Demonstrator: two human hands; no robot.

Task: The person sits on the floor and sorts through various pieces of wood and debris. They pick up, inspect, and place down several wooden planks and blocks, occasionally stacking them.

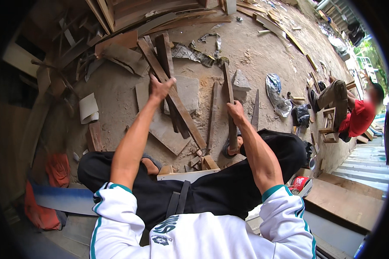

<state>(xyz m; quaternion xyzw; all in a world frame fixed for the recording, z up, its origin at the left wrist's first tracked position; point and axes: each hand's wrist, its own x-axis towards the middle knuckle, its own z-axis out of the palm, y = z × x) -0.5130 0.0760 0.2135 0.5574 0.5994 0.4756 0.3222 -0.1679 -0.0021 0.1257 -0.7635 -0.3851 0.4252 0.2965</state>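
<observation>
My left hand [161, 88] is closed around a long dark wooden strip [183, 111], which slants from upper left down toward my feet. Behind it, a second dark wooden board [164, 49] leans across a grey slab [192, 93] and a thin flat panel [170, 136]. My right hand [235, 112] grips another wooden strip [228, 82], whose lower end is near my right foot. Between the two held pieces lies a narrow wooden strip [212, 110]. A pointed dark piece [255, 111] is right of my right hand. Between my legs sits a white-edged wooden piece with small blocks [188, 175].
A concrete chunk [240, 80] and crumpled silver plastic [277, 95] lie ahead. At right, a person in red [361, 116] sits by a small wooden stool [329, 125]. Scrap boards [125, 43] pile up at far left; a red can [300, 183] stands near my right knee.
</observation>
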